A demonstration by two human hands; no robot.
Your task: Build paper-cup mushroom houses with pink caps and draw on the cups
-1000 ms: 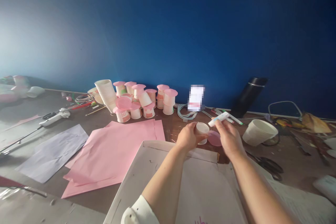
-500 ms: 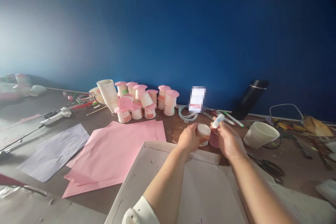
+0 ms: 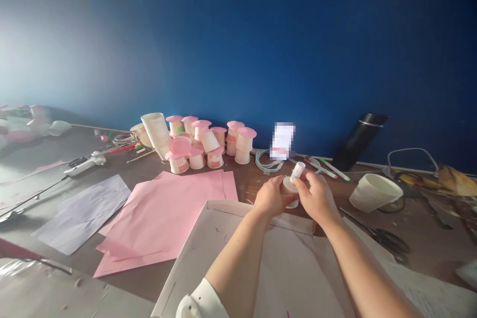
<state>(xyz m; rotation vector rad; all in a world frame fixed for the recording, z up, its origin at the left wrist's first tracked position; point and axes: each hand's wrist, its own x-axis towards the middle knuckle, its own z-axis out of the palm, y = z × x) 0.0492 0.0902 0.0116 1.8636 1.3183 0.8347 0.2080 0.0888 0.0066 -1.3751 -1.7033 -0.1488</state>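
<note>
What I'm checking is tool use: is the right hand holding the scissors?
No, the right hand holds a white glue stick at the cup in the left hand; the scissors lie apart.

Pink paper (image 3: pixel 175 211), blk flask (image 3: pixel 359 140)

Right hand (image 3: pixel 316 198): moved left, up against the left hand (image 3: pixel 272 198).
Glue stick (image 3: pixel 297 171): swung from level to upright over the paper cup (image 3: pixel 288 186).
</note>
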